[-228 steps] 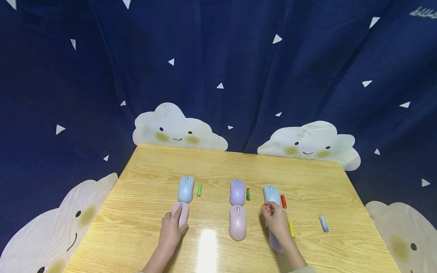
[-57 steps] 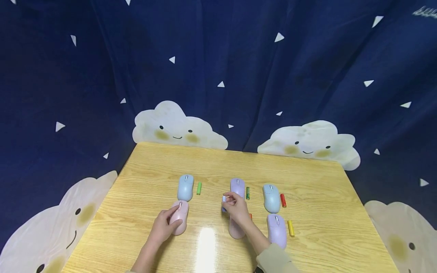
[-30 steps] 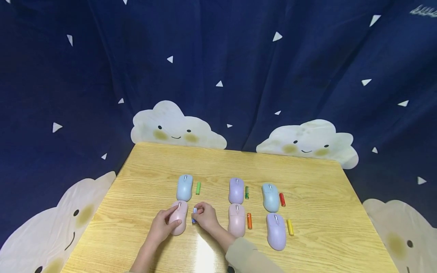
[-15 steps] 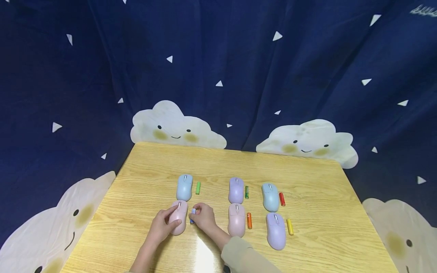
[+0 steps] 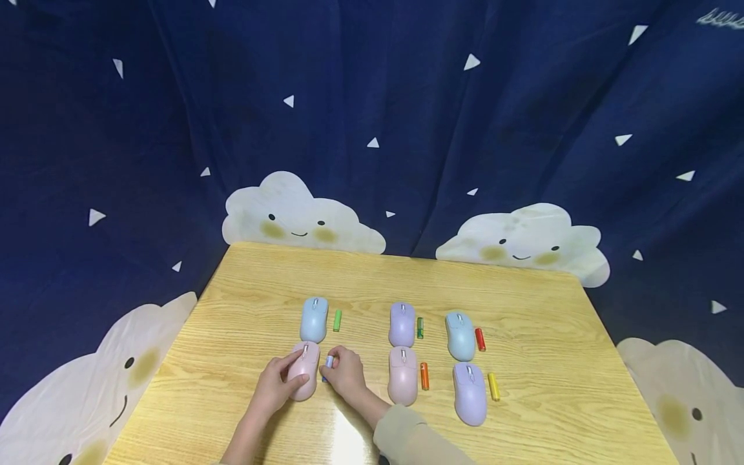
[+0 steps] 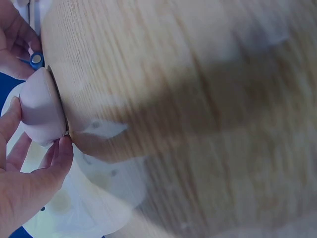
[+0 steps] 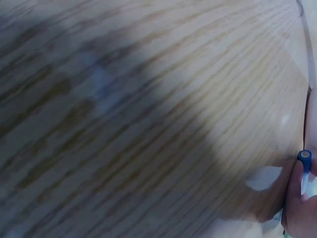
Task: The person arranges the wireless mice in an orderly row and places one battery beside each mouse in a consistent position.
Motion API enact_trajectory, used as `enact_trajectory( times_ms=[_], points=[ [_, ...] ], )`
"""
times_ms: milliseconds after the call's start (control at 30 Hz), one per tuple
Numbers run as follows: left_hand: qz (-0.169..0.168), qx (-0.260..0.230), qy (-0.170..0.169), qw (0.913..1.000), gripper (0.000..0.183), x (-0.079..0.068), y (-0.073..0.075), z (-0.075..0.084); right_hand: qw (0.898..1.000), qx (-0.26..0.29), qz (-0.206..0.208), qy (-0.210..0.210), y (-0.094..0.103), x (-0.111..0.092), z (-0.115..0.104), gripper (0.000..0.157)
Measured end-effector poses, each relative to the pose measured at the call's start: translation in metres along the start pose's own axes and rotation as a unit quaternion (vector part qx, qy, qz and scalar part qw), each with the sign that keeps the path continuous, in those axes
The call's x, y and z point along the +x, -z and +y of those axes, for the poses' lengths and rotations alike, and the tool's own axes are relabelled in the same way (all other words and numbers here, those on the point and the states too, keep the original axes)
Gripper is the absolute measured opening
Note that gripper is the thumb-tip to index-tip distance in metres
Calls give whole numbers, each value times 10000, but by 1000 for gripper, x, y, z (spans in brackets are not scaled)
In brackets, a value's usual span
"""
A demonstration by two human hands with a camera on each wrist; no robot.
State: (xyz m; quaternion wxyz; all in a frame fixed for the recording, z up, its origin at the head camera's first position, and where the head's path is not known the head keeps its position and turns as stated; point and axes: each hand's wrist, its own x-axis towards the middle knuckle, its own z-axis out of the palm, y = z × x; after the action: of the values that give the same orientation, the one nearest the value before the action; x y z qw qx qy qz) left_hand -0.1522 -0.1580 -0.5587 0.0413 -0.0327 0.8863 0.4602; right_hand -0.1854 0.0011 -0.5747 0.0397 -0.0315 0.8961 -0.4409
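My left hand (image 5: 272, 389) holds a pink computer mouse (image 5: 305, 369) on the table, thumb on its near right side and fingers across its left and top. In the left wrist view, the fingers (image 6: 58, 153) touch the edge of that mouse (image 6: 42, 106). Just right of it, my right hand (image 5: 349, 373) pinches a blue battery (image 5: 329, 361), partly covered by the fingertips. The right wrist view shows the end of the battery (image 7: 305, 154) at the frame's edge, with the thumb against it. A light blue mouse (image 5: 314, 320) lies directly behind the pink one, a light green battery (image 5: 337, 321) beside it.
Mid-table lie a purple mouse (image 5: 402, 325) with a dark green battery (image 5: 420, 328) and another pink mouse (image 5: 403, 376) with an orange battery (image 5: 425, 376). Farther right are a blue mouse (image 5: 460, 337), red battery (image 5: 480, 340), purple mouse (image 5: 470, 395) and yellow battery (image 5: 493, 387).
The blue battery, first lying at the far right, has been carried left to beside the left pink mouse. The orange battery now lies by the middle pink mouse. The left hand stays on its mouse.
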Motion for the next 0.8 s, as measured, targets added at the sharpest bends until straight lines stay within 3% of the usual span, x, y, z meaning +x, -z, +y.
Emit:
enact_trajectory(
  times_ms=[800],
  points=[
    [46, -57, -95, 9999, 54, 0, -2, -2, 9998, -130, -91, 141, 2, -1, 0, 29]
  ],
)
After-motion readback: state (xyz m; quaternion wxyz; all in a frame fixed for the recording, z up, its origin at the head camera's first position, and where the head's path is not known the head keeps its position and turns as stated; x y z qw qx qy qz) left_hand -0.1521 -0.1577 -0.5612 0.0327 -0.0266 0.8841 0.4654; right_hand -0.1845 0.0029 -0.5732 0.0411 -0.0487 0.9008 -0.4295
